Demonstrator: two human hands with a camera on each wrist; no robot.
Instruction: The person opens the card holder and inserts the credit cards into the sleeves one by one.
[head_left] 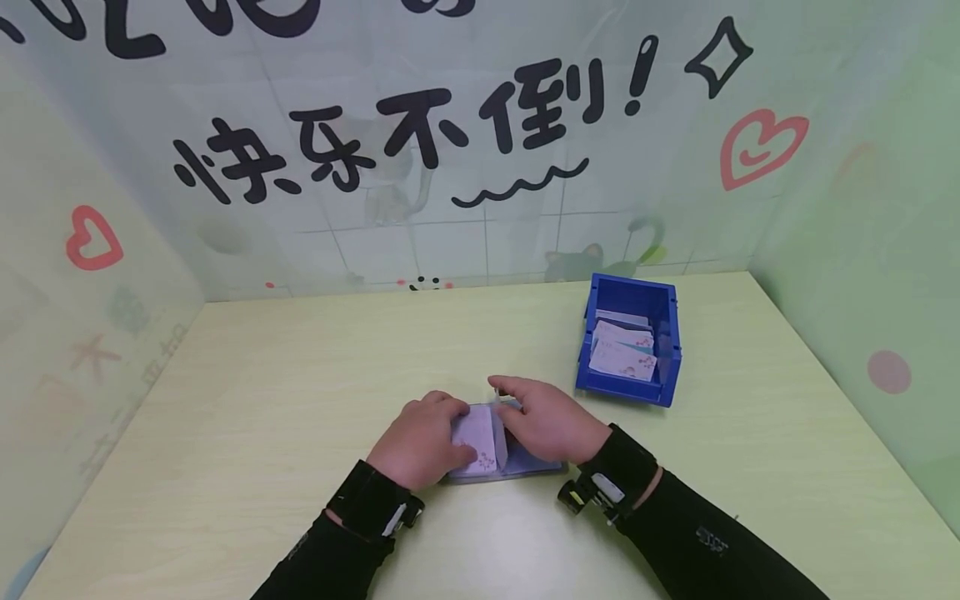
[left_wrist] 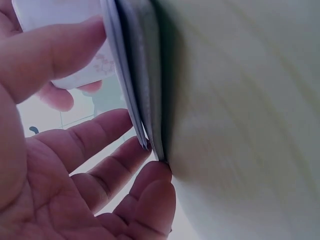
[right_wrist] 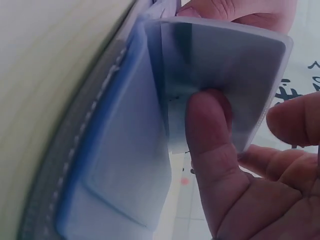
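An open card holder (head_left: 540, 464) with clear plastic sleeves lies on the table. My left hand (head_left: 420, 442) holds its left side, with the thumb over a pale card (head_left: 472, 429) with a small floral print. In the left wrist view, the fingertips of that hand touch the edges of the holder's cover (left_wrist: 150, 85) and pages. A clear sleeve page (right_wrist: 225, 55) stands raised near the middle. My right hand (head_left: 551, 421) pinches this page, its thumb against one face and fingers behind. The sleeve's contents are hard to make out.
Behind my right hand, a blue bin (head_left: 618, 387) stands on the table (head_left: 300, 375), holding several pale printed cards (head_left: 622, 358). A printed curtain (head_left: 450, 242) hangs along the back edge, and similar panels rise at both sides.
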